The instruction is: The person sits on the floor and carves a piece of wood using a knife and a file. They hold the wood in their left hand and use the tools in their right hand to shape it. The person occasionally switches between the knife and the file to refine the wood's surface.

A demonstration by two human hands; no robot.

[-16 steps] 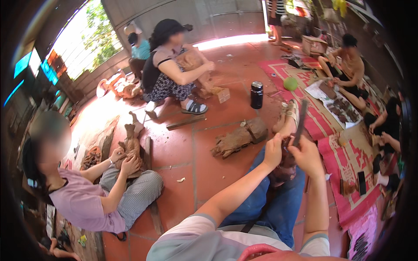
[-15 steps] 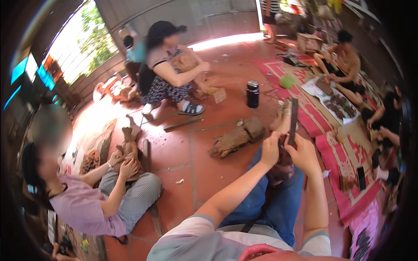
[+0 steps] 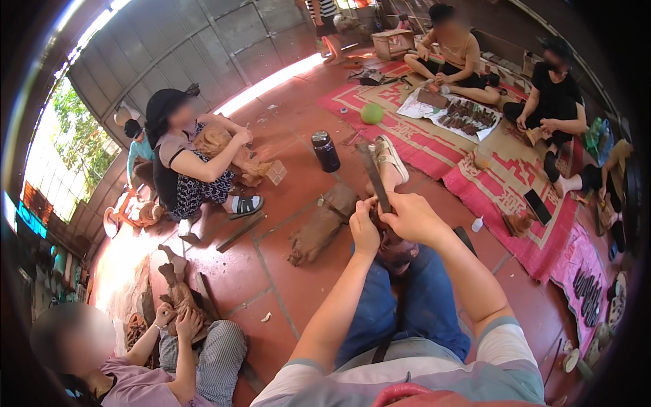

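My right hand [image 3: 415, 218] is closed around the near end of a long, flat, dark bar [image 3: 375, 178], which looks like a file and points away from me. Beside it my left hand [image 3: 365, 227] is curled with its fingers against a dark reddish-brown carved wood piece [image 3: 397, 254]. That piece rests between my thighs, over my blue trousers. My hands and wrists hide much of its top. Just left of my left hand, a rough brown wood block [image 3: 324, 222] lies on the floor.
A dark tumbler [image 3: 325, 151] stands on the tiles [image 3: 285, 264]. A person [image 3: 196, 149] squats at the left; another [image 3: 152, 366] sits nearer, both with carvings. Right are a patterned red mat [image 3: 468, 169], a green ball [image 3: 371, 113], seated people, a phone [image 3: 538, 206] and a small white bottle [image 3: 477, 224].
The view has turned to the right, so the surroundings sit further left. My hands stay close together at the carved piece, and the bar now tilts to the left.
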